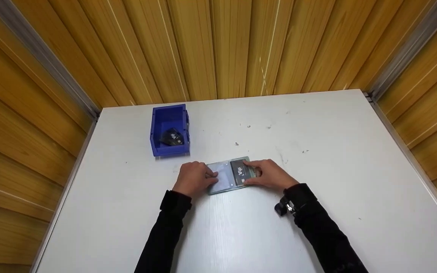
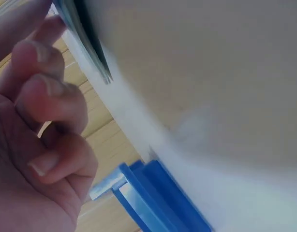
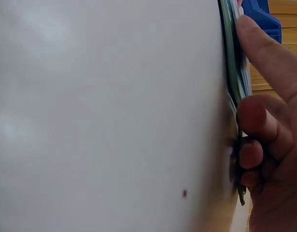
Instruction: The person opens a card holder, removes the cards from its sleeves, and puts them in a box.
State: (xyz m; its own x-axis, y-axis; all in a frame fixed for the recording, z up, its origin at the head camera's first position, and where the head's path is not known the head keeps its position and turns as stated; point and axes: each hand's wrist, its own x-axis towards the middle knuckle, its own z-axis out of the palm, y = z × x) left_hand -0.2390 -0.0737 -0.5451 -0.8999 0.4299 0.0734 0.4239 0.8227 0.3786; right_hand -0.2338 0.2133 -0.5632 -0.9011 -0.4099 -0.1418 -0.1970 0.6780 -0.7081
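Observation:
A flat card holder [image 1: 221,175] with pale, clear-looking pages lies open on the white table. Over its right half is a dark card marked "Vip" [image 1: 238,171]; whether it sits inside a sleeve or on top, I cannot tell. My right hand [image 1: 271,175] holds this card, thumb at the near edge and a finger at the far edge. On the other side, my left hand [image 1: 195,177] pinches the holder's left part with curled fingers. The left wrist view shows the holder's edge [image 2: 85,43] at the fingertips. In the right wrist view the holder [image 3: 230,53] appears edge-on beside the fingers.
A blue bin [image 1: 170,149] stands at the back left of the table, with dark "Vip" cards [image 1: 172,137] inside. Wood-patterned walls [image 1: 226,49] enclose the white table [image 1: 336,151] at the back and both sides.

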